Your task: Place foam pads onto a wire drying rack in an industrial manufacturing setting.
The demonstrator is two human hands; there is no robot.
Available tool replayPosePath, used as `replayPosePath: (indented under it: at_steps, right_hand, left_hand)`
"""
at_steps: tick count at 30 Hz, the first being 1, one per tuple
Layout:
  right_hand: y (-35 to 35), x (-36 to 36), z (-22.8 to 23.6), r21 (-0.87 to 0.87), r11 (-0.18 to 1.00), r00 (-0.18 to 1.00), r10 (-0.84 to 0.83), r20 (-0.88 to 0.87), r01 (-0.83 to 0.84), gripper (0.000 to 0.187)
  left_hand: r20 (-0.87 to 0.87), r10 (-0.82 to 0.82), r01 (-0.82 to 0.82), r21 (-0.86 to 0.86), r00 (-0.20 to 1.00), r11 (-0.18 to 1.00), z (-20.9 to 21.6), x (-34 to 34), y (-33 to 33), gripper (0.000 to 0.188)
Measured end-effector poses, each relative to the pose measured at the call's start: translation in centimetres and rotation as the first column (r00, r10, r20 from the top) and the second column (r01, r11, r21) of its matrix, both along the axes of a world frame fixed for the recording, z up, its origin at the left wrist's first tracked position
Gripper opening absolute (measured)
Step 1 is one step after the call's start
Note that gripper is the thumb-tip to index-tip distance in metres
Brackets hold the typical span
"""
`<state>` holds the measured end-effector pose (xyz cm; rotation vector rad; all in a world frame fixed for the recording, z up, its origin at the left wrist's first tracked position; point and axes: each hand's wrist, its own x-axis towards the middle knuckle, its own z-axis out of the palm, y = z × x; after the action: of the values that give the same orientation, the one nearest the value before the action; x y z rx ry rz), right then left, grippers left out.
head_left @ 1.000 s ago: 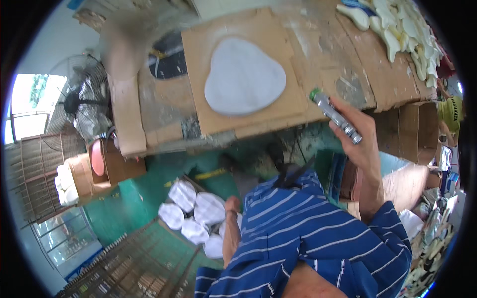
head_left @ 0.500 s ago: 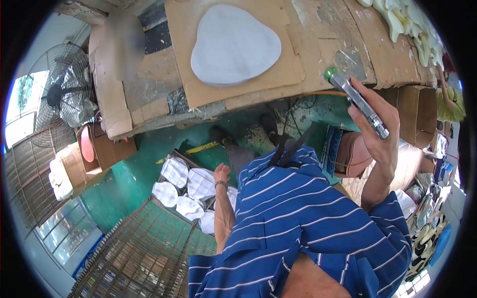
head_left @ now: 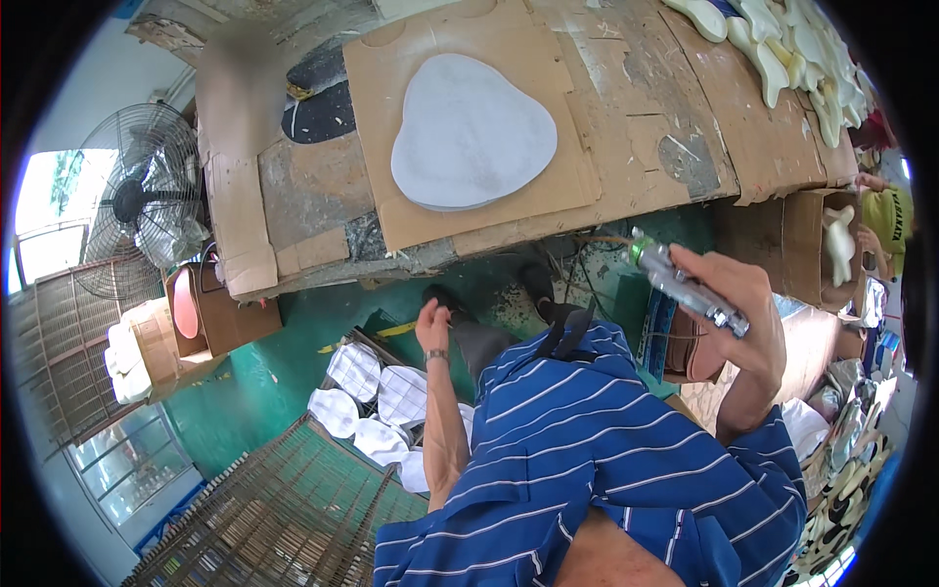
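Note:
My right hand [head_left: 738,293] is wrapped round a silver spray gun [head_left: 687,286] with a green tip, held in front of the table's near edge. On a cardboard sheet [head_left: 391,220] on the table lies a white, rounded three-sided pad [head_left: 474,132], apart from both hands. My left hand [head_left: 431,326] hangs below the table edge beside my leg, its fingers loosely bent and somewhat apart, with nothing seen in them. Several white pads with grid lines [head_left: 403,393] rest on a low rack to the left of that arm.
Cardboard covers the worn table [head_left: 616,147]. Cream curved pieces [head_left: 768,59] pile up at its far right. A fan [head_left: 142,191] and cardboard boxes [head_left: 240,318] stand left, a wire rack [head_left: 284,499] lower left. Another person in a yellow-green top [head_left: 888,220] is at the right edge.
My right hand has drawn the spray gun down and back from the table edge. My left hand has risen slightly. The table and pad sit lower in view; the pad looks the same.

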<state>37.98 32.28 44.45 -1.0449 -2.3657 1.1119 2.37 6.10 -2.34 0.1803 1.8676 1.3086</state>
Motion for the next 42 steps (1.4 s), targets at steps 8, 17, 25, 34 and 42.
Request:
replayPosePath:
  at_steps: [8, 17, 25, 34, 42]
  right_hand:
    - [-1.1, 0.8, -0.8, -0.001, 0.998, 0.996, -0.061, -0.067, 0.061, 0.074]
    - [-1.8, 2.5, -1.2, 0.041, 0.974, 0.975, -0.222, -0.027, 0.223, 0.064]
    - [-2.3, 2.6, -1.8, -0.056, 0.982, 0.977, -0.186, -0.105, 0.181, 0.066]
    - [-3.3, 3.8, -3.7, -0.051, 0.953, 0.943, -0.302, -0.140, 0.298, 0.060]
    - [-2.5, 3.2, -7.7, -0.277, 0.946, 0.956, -0.224, -0.191, 0.167, 0.037]
  left_hand:
    - [-0.512, 0.156, -0.047, 0.220, 0.845, 0.974, 4.8, -4.4, 19.3, 0.029]
    - [-0.759, -0.149, -0.066, -0.245, 0.634, 0.967, 6.0, -4.1, 25.5, 0.030]
    - [-0.723, -0.261, -0.044, -0.373, 0.639, 0.927, 6.3, -4.4, 25.9, 0.039]
    - [0.666, 0.361, -0.560, 0.102, 0.653, 0.823, 6.6, -5.4, 30.0, 0.022]
    - [0.769, -0.065, -0.680, 0.598, 0.635, 0.425, 21.3, -4.1, 34.9, 0.029]
